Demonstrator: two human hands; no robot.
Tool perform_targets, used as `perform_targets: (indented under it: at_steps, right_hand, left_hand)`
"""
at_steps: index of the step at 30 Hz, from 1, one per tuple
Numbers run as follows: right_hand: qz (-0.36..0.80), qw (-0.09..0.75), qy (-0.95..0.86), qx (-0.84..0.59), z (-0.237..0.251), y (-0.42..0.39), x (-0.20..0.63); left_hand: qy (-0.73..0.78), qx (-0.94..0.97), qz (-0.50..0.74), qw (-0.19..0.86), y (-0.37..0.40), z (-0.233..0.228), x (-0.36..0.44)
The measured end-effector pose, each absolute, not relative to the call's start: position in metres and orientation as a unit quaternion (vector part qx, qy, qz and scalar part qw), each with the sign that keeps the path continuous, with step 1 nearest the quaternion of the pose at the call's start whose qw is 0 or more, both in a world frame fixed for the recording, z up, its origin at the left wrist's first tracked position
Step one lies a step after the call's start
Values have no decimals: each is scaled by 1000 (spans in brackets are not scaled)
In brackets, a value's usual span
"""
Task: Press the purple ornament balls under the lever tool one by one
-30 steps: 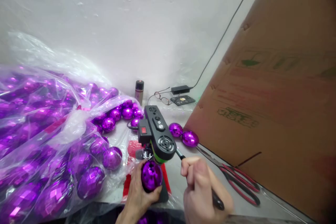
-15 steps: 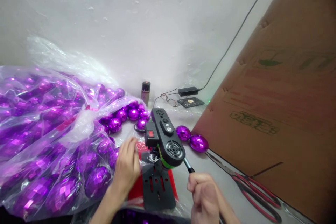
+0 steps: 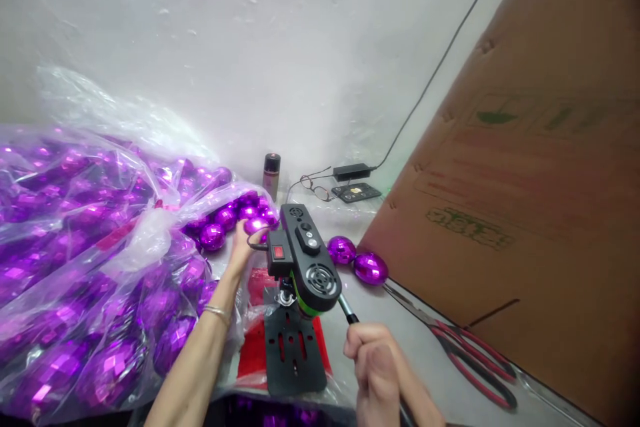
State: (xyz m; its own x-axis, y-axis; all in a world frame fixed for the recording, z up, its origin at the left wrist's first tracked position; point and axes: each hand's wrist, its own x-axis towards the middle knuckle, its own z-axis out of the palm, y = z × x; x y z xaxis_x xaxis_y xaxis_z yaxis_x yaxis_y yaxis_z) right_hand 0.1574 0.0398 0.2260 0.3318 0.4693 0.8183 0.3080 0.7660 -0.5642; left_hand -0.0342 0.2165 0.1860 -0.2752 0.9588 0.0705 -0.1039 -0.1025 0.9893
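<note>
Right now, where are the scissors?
The red-handled scissors lie flat on the table at the lower right of the head view, along the foot of the big cardboard box, just right of the right hand.

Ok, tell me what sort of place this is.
Probably a small workshop or home assembly bench for ornaments. Clear plastic bags bulge with purple faceted baubles, a small black bench machine stands on the table, and a big cardboard box leans alongside.
</note>
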Motion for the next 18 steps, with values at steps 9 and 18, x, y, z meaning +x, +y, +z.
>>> perform_targets:
  at_steps: [9, 18]
  right_hand:
    - [91, 725, -580, -360, 240, 40, 163]
    - [93, 715, -599, -349, 250, 41, 164]
  left_hand:
    - [455, 203, 715, 490, 133, 249, -77]
    - [429, 149, 669, 589, 19, 170, -36]
